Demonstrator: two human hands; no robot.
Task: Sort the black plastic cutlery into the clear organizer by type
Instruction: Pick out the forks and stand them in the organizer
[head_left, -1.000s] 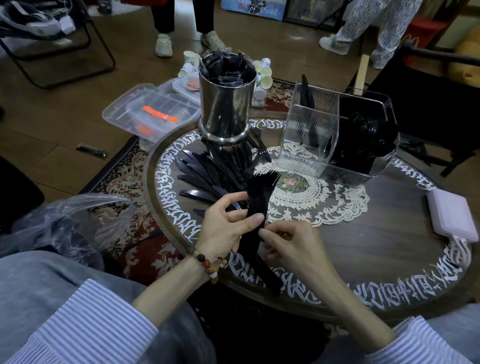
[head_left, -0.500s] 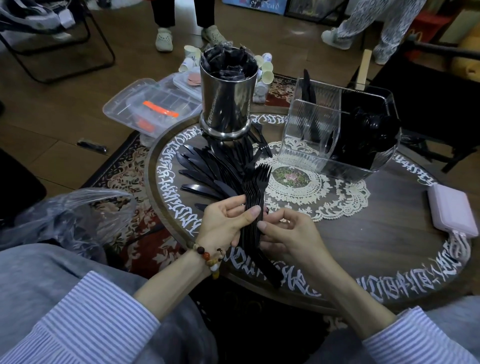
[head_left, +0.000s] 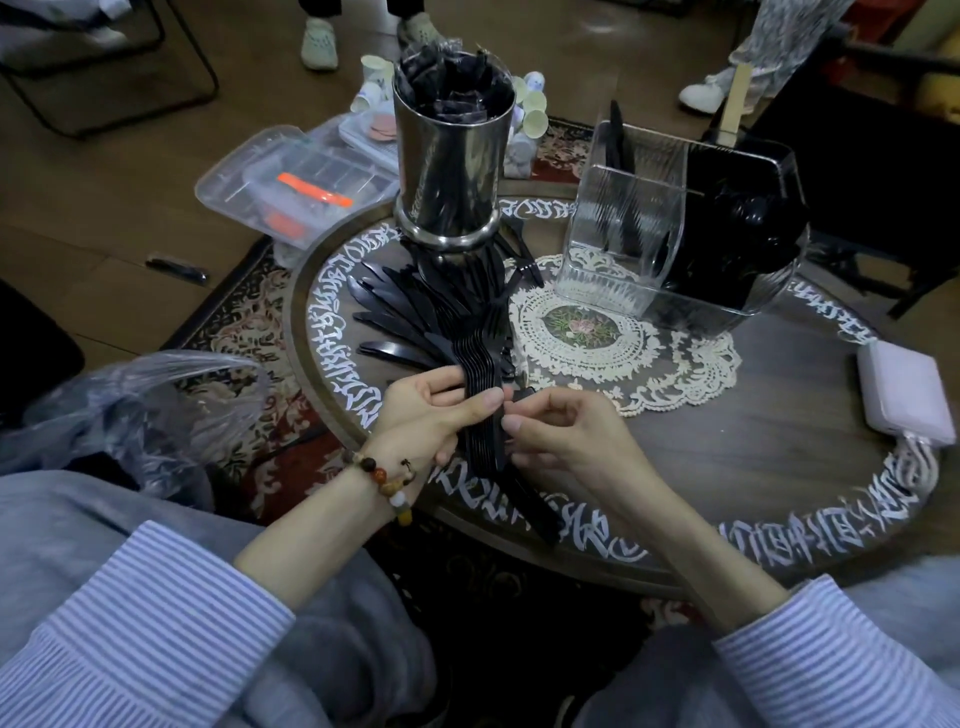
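While the stack of forks (head_left: 480, 395) was held upright-ish over the near edge of the round table (head_left: 779, 431), the left hand (head_left: 421, 421) was seen wrapped round its handles, thumb pressed across the front and fingers curled behind. Loose black knives (head_left: 395, 312) were fanned flat on the table just beyond, at the foot of a steel canister (head_left: 449, 171) stuffed with dark items. The right hand (head_left: 566, 436) was set against the stack's right side, thumb and forefinger pinching at the handle edges, remaining fingers curled.

Handling, judged: light, thin, fairly stiff plastic; smooth and nested, so pieces were likely to slide or splay. A grip at mid-handle, squeezed flat-to-flat, was judged best; tines looked snappable.

The clear organizer (head_left: 623, 228) stood well apart at the far right, one compartment holding a few pieces, the next packed dark.

White script was painted round the table rim; it could not be read. No brand marks were made out.
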